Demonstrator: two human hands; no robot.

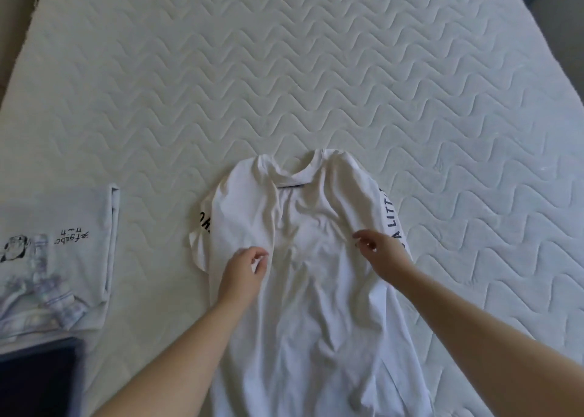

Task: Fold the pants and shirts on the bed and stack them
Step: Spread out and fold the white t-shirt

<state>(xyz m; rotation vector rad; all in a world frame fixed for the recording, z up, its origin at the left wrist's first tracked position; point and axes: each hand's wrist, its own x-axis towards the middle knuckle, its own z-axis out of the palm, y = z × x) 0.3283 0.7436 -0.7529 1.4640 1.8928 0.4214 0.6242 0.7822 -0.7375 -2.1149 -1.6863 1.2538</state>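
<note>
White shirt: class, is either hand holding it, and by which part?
The left hand pinches a fold of the shirt near mid-chest. Whether the right hand grips it cannot be told.

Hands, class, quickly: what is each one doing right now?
Left hand: pinches the white shirt.
Right hand: loosely curled over the shirt; grip cannot be told.
</note>
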